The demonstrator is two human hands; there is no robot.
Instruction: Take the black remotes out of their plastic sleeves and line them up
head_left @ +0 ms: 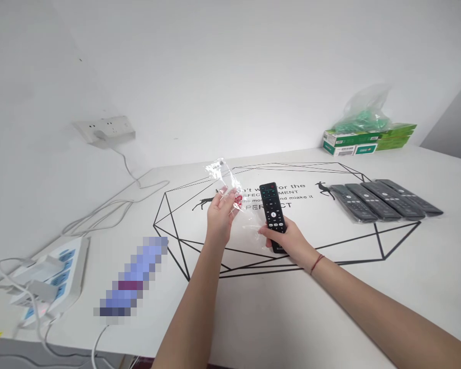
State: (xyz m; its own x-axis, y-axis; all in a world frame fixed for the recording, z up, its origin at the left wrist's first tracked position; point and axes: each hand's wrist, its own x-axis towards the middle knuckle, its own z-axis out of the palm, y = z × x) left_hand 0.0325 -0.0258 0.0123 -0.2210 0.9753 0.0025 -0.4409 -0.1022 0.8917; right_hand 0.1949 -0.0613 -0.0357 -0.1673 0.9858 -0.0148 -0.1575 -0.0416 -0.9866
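My left hand (pixel 219 214) is closed on a clear plastic bag (pixel 225 177) with a small barcode and a red mark on it. Held in my right hand (pixel 290 238) is a black remote control (pixel 272 207), its buttons facing up and its top end pointing away from me. Part of the clear film hangs down between my hands, near my right thumb; I cannot tell whether that thumb touches it. The remote stands outside the bag. To the right, several remotes in clear wrapping (pixel 380 200) lie side by side on the table.
Green and white boxes (pixel 349 143) with a plastic bag (pixel 367 113) on top stand against the back wall. At left are a power strip (pixel 57 279), loose white cables (pixel 111 218), a wall socket (pixel 111 127) and a blurred-out oblong item (pixel 134 274). Black line art decorates the white table (pixel 253 307).
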